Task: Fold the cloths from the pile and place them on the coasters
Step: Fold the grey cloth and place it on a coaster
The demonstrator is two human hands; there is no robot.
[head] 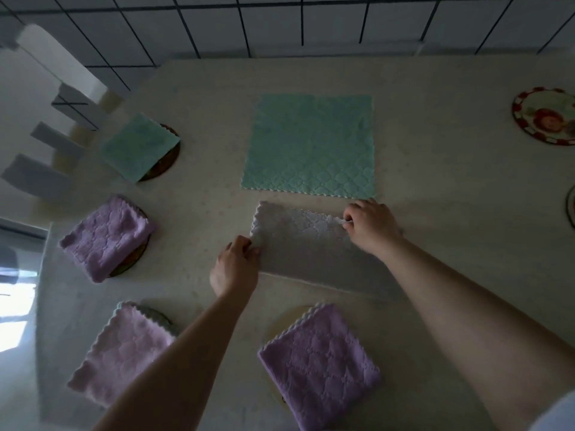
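Tiled wall backs a pale table point(435, 244) where four folded cloths already sit on coasters along the left and near side. You have a white cloth point(305, 241) folded once into a band, lying mid-table just near of a flat green cloth point(311, 144). Your left hand point(235, 267) pinches its left end and your right hand point(371, 225) pinches the far right edge. Before the next fold, line up the scalloped edges and pull the band taut so no crease gets trapped. Then bring one end squarely over the other and press flat. A free coaster point(547, 116) waits far right.
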